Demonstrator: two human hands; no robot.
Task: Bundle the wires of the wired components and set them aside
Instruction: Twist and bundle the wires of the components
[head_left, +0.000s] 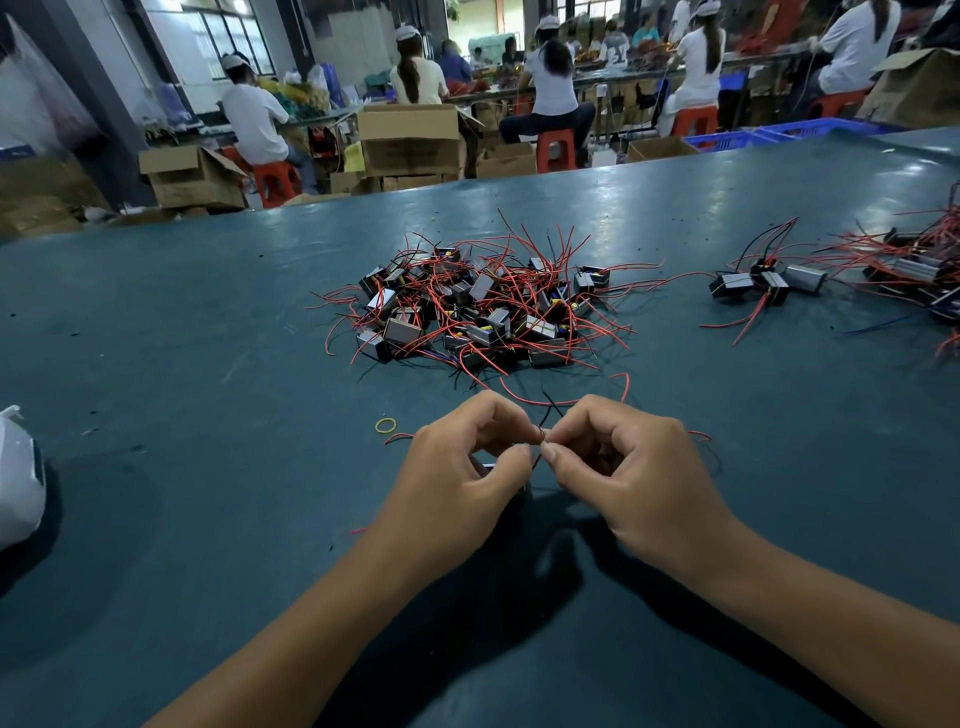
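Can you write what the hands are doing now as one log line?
left hand: pinches wires | right hand: pinches wires | rubber band: lying unused

Both bare forearms reach forward and angle inward, bringing the left hand (457, 467) and the right hand (628, 467) together, each with fingers curled and thumb and forefinger pinched, the fingertips (524, 454) of the two hands nearly touching at the middle.

The part (493, 467) under the hands (545, 457) is mostly hidden. The white bag (18, 483) and far-right pile (930, 270) are cut off.
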